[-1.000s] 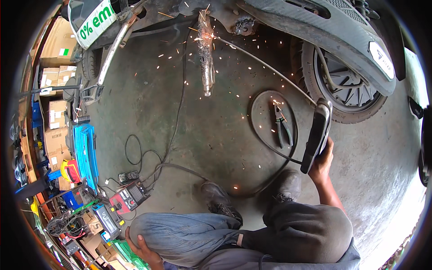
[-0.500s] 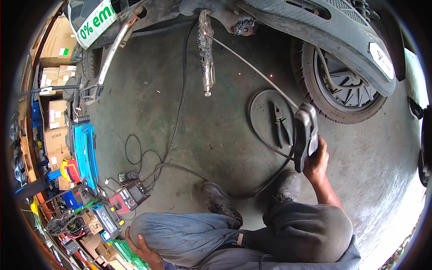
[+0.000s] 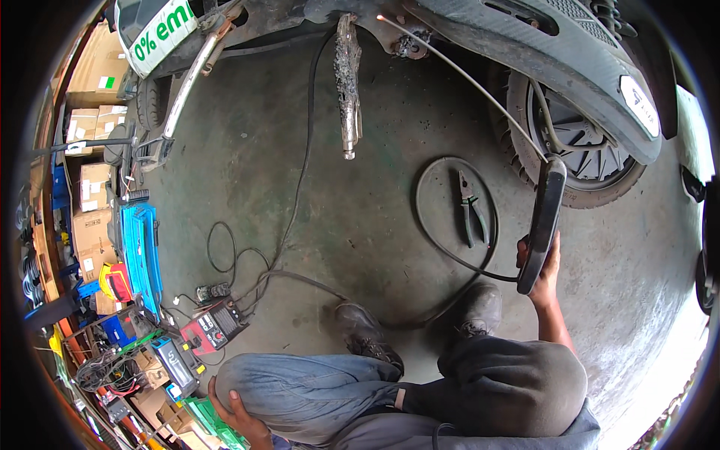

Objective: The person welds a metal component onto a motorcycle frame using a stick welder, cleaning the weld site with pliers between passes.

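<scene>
My right hand (image 3: 547,266) grips a black welding electrode holder (image 3: 541,225). A long thin rod (image 3: 465,79) runs from it up-left, its glowing tip near the scooter's underside (image 3: 412,46), right of a rough, crusted metal piece (image 3: 346,97) hanging from the frame. A cable loops from the holder around green-and-black pliers (image 3: 472,212) lying on the floor (image 3: 375,225). My left hand (image 3: 236,412) rests open against my left knee (image 3: 277,382), fingers apart.
The scooter's rear or front wheel (image 3: 592,180) stands at upper right. A red welding machine (image 3: 214,330) with cables sits lower left, beside a blue case (image 3: 140,255), cardboard boxes (image 3: 96,217) and assorted tools. My two shoes (image 3: 478,307) are on the floor below.
The sparks have disappeared. The rod's tip has left the crusted metal piece and moved up and right. My right hand with the holder swung slightly left, then back rightward.
</scene>
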{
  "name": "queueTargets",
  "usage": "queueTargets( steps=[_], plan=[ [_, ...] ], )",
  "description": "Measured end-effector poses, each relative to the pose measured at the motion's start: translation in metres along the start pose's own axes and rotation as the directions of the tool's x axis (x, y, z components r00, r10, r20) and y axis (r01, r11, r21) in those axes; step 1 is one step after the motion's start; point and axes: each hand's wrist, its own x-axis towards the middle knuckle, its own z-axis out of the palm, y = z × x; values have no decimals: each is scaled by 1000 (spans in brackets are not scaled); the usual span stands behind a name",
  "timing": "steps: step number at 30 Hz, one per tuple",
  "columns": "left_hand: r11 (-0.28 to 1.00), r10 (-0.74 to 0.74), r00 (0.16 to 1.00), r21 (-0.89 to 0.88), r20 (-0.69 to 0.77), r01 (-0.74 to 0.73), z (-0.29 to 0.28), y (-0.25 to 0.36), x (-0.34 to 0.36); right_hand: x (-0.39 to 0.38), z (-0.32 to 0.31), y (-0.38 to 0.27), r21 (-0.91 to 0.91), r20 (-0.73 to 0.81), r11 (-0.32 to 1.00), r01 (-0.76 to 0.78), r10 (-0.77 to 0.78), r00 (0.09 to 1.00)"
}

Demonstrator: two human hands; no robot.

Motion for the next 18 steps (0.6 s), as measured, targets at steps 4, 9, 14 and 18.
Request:
queueTargets(
  steps=[4, 9, 14, 18],
  plan=[
    [999, -23, 1000, -44, -8, 23, 1, 1, -1, 7, 0, -9, -214, 53, 968, 132, -124, 991],
    [1000, -15, 1000, -25, 8, 15, -1, -2, 0, 2, 8, -11, -255, 78, 962, 103, -85, 993],
    [1000, -12, 1000, -16, 2, 12, 0, 0, -1, -5, 7, -8, -270, 84, 960, 73, -51, 995],
    [1000, -12, 1000, -21, 6, 13, 0, -1, -1, -9, 5, -8, -248, 104, 968, 45, -19, 994]
  ],
)
